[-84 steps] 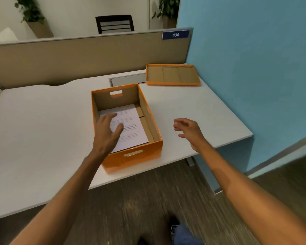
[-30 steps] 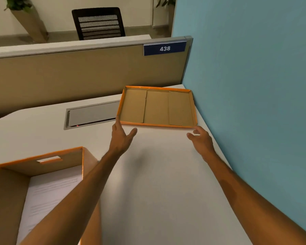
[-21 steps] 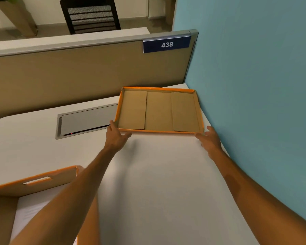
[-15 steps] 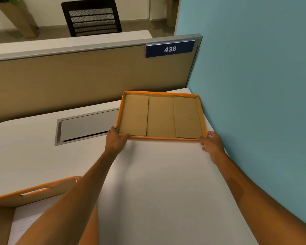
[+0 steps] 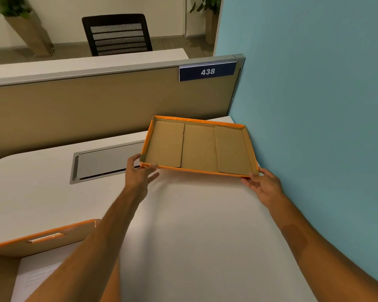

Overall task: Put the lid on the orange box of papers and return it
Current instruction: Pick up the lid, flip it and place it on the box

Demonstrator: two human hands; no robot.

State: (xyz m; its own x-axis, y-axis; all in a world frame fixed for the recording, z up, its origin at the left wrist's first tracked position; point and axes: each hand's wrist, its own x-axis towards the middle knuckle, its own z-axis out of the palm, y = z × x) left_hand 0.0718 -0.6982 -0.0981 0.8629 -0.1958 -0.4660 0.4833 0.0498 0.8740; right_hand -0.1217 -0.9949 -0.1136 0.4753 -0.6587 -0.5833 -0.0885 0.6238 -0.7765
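The orange lid (image 5: 199, 147) is upside down, its brown cardboard inside facing up, at the far right of the white desk (image 5: 194, 225). Its near edge is tilted up off the desk. My left hand (image 5: 138, 173) grips the lid's near left corner. My right hand (image 5: 263, 185) holds the near right corner. The open orange box (image 5: 42, 238) sits at the bottom left, partly behind my left forearm, with white papers (image 5: 35, 277) inside.
A blue wall (image 5: 314, 105) runs close along the desk's right side. A beige partition (image 5: 85, 110) with a "438" sign (image 5: 207, 71) closes the back. A grey cable tray cover (image 5: 105, 162) lies flush in the desk. A black chair (image 5: 118, 33) stands beyond.
Both hands left the box, reached to the lid and closed on its near corners. The lid's near edge has since lifted off the desk.
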